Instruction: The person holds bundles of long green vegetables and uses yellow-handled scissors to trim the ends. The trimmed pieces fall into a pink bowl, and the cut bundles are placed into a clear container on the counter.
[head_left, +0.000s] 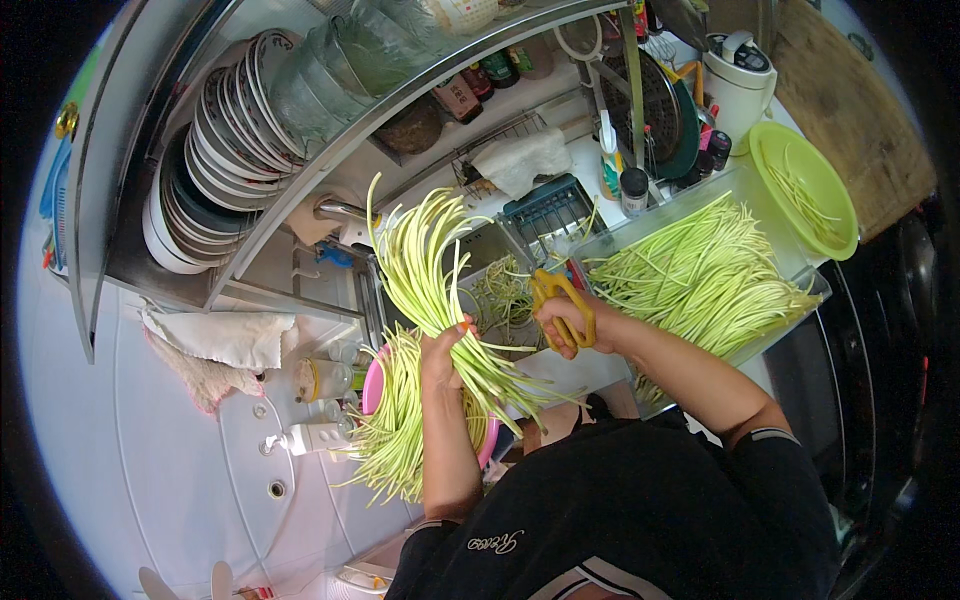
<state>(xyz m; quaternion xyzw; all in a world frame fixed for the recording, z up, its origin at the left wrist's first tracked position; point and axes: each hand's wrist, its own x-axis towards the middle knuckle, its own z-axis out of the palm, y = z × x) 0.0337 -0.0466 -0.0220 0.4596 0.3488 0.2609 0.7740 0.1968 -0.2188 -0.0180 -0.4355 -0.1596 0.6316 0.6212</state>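
My left hand (444, 354) is closed around a thick bundle of long green stalks, probably garlic scapes (420, 270), held over a sink (390, 304). To its right, my right hand (566, 324) grips yellow-handled scissors (576, 304); their blades are hardly visible. Behind my left forearm, more stalks overflow a pink basin (372, 381). Tangled thin scraps (506, 292) lie in the sink between my hands. At the right, a clear plastic bin (780, 341) holds a large pile of stalks (697, 277). A few stalks lie in a lime-green bowl (844, 187) beyond it.
An open dish cabinet with stacked plates (244, 105) and glass bowls (315, 75) hangs at the upper left. A faucet (341, 208), teal rack (559, 210), spray bottle (610, 157) and dark-lidded jar (634, 191) stand behind the sink. A wooden board (847, 112) is at the far right.
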